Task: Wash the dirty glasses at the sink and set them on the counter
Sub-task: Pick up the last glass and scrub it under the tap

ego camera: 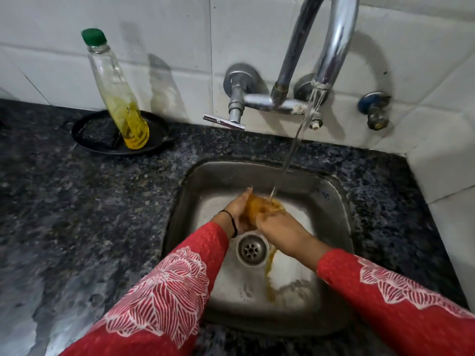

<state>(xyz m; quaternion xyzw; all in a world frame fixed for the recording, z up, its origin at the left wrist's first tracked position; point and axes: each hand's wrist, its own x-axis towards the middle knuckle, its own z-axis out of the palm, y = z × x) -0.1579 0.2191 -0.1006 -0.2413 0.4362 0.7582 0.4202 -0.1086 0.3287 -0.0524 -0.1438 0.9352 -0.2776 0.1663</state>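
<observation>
A clear glass point(259, 205) stained with orange-yellow liquid is held between both hands over the steel sink point(331, 201), tilted on its side under the running water. My left hand point(237, 211) grips it from the left, with a black band on the wrist. My right hand point(275, 226) wraps it from the right and covers most of its near part. Water falls from the chrome tap point(334, 44) onto the glass. Yellow-tinted water runs down beside the drain point(252, 249).
A tall clear bottle point(120, 98) with a green cap and yellow liquid leans in a black dish point(154, 129) holding a dark scrub pad, back left on the dark speckled counter point(90, 214). White tiled wall behind; a second small valve point(374, 109) at right.
</observation>
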